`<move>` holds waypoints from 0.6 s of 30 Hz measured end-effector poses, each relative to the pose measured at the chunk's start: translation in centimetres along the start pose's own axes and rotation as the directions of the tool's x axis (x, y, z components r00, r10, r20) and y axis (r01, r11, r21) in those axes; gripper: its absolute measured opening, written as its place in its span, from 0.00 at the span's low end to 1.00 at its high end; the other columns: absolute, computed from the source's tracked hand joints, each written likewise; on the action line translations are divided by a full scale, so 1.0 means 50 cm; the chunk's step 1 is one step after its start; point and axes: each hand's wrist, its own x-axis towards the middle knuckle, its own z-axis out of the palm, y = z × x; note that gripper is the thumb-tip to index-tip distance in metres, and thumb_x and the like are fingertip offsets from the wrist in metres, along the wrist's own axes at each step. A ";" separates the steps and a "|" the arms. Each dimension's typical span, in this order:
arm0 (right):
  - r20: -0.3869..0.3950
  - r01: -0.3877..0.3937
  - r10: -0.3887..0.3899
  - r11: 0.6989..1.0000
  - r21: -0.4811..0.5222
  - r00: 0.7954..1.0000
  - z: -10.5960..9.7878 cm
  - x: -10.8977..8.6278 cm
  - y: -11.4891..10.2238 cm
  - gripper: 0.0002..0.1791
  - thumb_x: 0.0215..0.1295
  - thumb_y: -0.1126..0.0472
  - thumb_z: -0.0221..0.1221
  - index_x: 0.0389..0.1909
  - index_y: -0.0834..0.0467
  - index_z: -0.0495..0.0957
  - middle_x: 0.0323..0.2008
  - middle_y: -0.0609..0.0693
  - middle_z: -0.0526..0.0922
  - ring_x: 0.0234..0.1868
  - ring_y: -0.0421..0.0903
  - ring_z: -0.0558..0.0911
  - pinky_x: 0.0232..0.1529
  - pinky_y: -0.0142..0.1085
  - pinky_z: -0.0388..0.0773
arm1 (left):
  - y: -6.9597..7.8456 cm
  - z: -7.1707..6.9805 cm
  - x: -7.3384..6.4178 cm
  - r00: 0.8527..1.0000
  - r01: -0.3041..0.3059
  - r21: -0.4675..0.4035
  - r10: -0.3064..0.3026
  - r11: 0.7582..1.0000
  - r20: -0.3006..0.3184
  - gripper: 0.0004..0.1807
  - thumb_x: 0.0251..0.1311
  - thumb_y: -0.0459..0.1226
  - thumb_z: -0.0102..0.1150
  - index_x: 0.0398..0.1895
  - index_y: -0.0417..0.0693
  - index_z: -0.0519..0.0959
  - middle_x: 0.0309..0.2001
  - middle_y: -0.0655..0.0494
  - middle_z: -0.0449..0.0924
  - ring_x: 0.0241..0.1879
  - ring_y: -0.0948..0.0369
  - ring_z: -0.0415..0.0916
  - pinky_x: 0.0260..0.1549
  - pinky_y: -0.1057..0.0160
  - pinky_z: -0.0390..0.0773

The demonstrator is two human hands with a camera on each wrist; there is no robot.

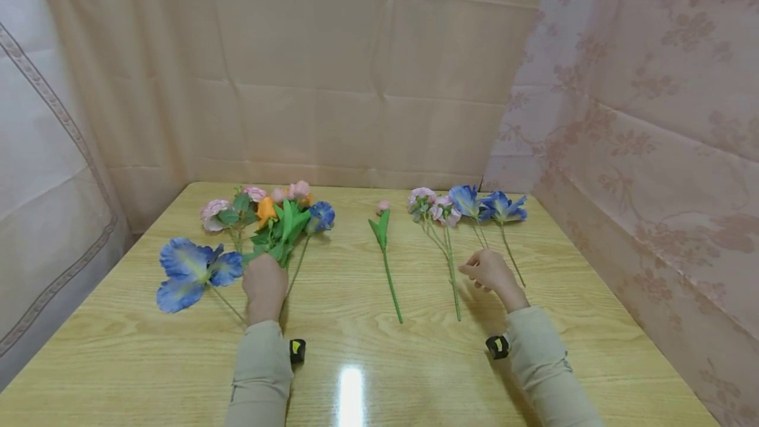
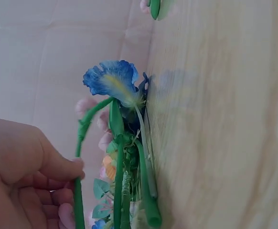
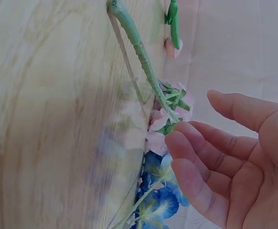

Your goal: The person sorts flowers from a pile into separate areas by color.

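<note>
My left hand [image 1: 265, 285] is at the lower end of a group of flowers on the left of the table. In the left wrist view its thumb and fingers pinch a green flower stem [image 2: 78, 200]; other stems stand beside it. Around this hand are orange flowers [image 1: 266, 211], pink tulips [image 1: 299, 190] and blue irises [image 1: 184, 274]. My right hand [image 1: 492, 272] holds nothing, its fingers loosely bent. Closest to it is the green stem [image 3: 144, 57] of the pink flowers [image 1: 445, 211], with the fingertips right by that stem in the right wrist view.
A single pink tulip [image 1: 382, 232] lies on the wooden table [image 1: 356, 348] between the hands. Two blue irises [image 1: 503, 207] are at the back right. Pale pink flowers [image 1: 214, 214] lie at the back left. Beige cloth [image 1: 308, 71] hangs behind the table.
</note>
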 end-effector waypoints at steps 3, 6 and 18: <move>-0.001 0.000 0.000 1.000 0.004 1.000 0.001 0.000 0.001 0.13 0.58 0.59 0.58 0.32 0.67 0.78 0.19 0.56 0.78 0.18 0.48 0.77 0.17 0.37 0.75 | 0.004 -0.001 0.000 1.000 -0.006 -0.026 0.005 1.000 -0.029 0.06 0.49 0.27 0.52 0.20 0.29 0.72 0.21 0.34 0.73 0.22 0.42 0.74 0.16 0.48 0.72; 0.010 -0.005 0.005 1.000 0.012 1.000 0.002 -0.001 0.000 0.13 0.59 0.59 0.57 0.34 0.68 0.78 0.21 0.56 0.78 0.19 0.48 0.77 0.18 0.38 0.75 | 0.008 -0.004 0.000 0.998 -0.010 -0.050 0.007 0.999 -0.059 0.07 0.51 0.28 0.53 0.25 0.27 0.73 0.23 0.33 0.74 0.23 0.42 0.74 0.17 0.48 0.73; 0.027 0.017 -0.018 0.999 0.039 0.999 0.010 -0.006 -0.017 0.12 0.60 0.62 0.55 0.36 0.69 0.78 0.21 0.55 0.79 0.20 0.49 0.78 0.18 0.38 0.75 | 0.041 -0.025 -0.005 0.995 -0.070 -0.169 0.057 0.983 -0.081 0.10 0.57 0.35 0.56 0.28 0.33 0.79 0.27 0.40 0.79 0.28 0.48 0.76 0.29 0.52 0.74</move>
